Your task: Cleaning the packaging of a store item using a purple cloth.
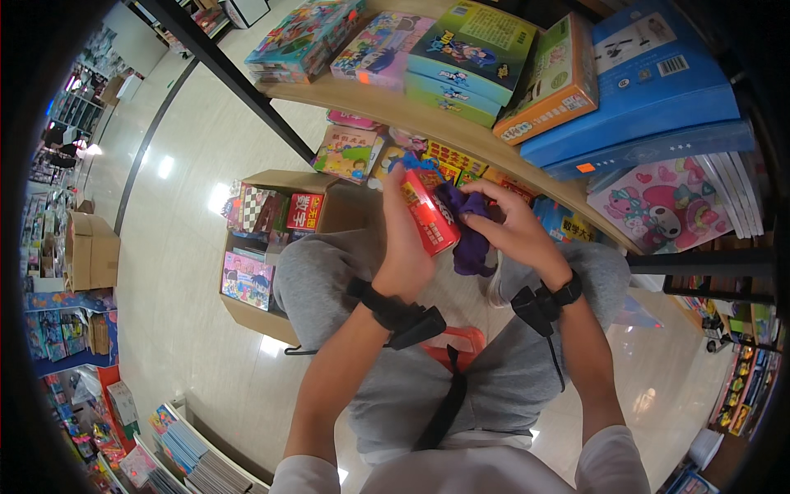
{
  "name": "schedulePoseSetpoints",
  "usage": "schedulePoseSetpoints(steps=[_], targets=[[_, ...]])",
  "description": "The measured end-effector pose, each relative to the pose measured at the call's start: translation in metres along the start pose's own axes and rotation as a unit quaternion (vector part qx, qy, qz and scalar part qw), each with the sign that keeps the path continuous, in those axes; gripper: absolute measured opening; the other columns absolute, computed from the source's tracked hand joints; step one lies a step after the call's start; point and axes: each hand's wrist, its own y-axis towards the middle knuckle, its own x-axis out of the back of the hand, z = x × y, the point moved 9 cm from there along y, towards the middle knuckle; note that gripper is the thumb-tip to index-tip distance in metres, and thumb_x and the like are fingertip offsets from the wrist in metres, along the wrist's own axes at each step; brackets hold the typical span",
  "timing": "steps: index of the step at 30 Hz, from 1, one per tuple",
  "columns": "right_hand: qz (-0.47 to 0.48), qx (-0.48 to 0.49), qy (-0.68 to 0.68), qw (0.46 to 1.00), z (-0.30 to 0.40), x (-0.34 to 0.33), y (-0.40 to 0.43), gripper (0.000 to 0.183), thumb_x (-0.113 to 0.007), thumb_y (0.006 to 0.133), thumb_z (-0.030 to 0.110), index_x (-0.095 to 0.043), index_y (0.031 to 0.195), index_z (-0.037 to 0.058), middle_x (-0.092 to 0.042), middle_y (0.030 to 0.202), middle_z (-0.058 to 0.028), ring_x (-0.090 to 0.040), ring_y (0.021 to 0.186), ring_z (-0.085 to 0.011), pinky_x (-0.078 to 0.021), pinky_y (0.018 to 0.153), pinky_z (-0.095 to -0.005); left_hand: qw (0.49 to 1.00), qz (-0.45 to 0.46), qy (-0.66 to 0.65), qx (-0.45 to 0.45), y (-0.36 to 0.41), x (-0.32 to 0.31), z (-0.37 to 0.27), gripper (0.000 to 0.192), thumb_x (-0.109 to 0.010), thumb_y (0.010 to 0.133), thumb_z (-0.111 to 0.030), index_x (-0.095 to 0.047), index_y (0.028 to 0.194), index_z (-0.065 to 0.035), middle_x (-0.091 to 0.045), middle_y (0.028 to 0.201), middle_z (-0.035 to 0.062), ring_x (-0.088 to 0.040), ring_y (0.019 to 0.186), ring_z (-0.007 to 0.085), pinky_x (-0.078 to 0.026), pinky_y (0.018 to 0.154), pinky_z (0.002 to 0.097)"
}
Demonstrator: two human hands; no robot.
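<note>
My left hand [404, 247] grips a small red box [430, 213] with printed writing, holding it tilted in front of my knees. A crumpled purple cloth [472, 238] is pinched in my right hand [509, 222], against the box's right side. Something blue, perhaps a bit of cloth, shows at the box's upper end near my left fingertips; what it is I cannot tell. Just beyond the hands, colourful books and card packs [457, 160] lie on the lower shelf. Each wrist wears a black strap with a small device.
A wooden shelf board [370, 111] with boxed toys and a large blue box [660, 68] spans the top right. An open cardboard box [259, 318] of books stands on the floor by my left knee. A black shelf post [247, 92] rises at upper left. A red stool [460, 346] is between my legs.
</note>
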Motion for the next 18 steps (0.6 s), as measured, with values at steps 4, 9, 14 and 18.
schedulePoseSetpoints(steps=[4, 9, 14, 18], targets=[[0.011, -0.048, 0.013, 0.999, 0.002, -0.003, -0.004, 0.040, -0.067, 0.087, 0.009, -0.057, 0.124, 0.0003, -0.062, 0.119, -0.0090, -0.059, 0.108, -0.0151, -0.0472, 0.093, -0.0295, 1.000, 0.010, -0.007, -0.003, 0.002, 0.002, 0.000, 0.051, -0.046, 0.095, -0.056, -0.063, 0.110, -0.0105, -0.069, 0.099, 0.0048, -0.067, 0.087, 0.0165, -0.055, 0.079, 0.0327], [0.011, 0.115, -0.009, 0.993, 0.022, -0.004, -0.009, 0.043, -0.067, 0.086, 0.008, -0.056, 0.127, 0.0007, -0.062, 0.118, -0.0093, -0.059, 0.108, -0.0143, -0.0471, 0.093, -0.0285, 0.999, 0.031, -0.013, -0.013, 0.006, -0.003, 0.002, 0.051, -0.046, 0.096, -0.056, -0.060, 0.113, -0.0099, -0.068, 0.105, 0.0061, -0.067, 0.093, 0.0180, -0.053, 0.085, 0.0335], [0.019, 0.058, 0.063, 0.996, 0.018, -0.008, -0.010, 0.043, -0.067, 0.087, 0.008, -0.056, 0.127, -0.0004, -0.063, 0.115, -0.0097, -0.061, 0.104, -0.0128, -0.0476, 0.092, -0.0270, 1.000, 0.027, -0.015, -0.005, 0.007, -0.001, 0.006, 0.051, -0.046, 0.095, -0.057, -0.060, 0.111, -0.0101, -0.067, 0.102, 0.0060, -0.067, 0.092, 0.0179, -0.053, 0.085, 0.0333], [-0.013, 0.099, -0.025, 0.995, 0.011, -0.001, -0.004, 0.042, -0.066, 0.088, 0.010, -0.056, 0.127, -0.0008, -0.064, 0.112, -0.0107, -0.061, 0.100, -0.0126, -0.0483, 0.090, -0.0276, 1.000, 0.000, -0.013, -0.009, 0.006, 0.003, 0.005, 0.051, -0.046, 0.095, -0.057, -0.060, 0.111, -0.0100, -0.067, 0.102, 0.0063, -0.067, 0.093, 0.0176, -0.052, 0.087, 0.0338]])
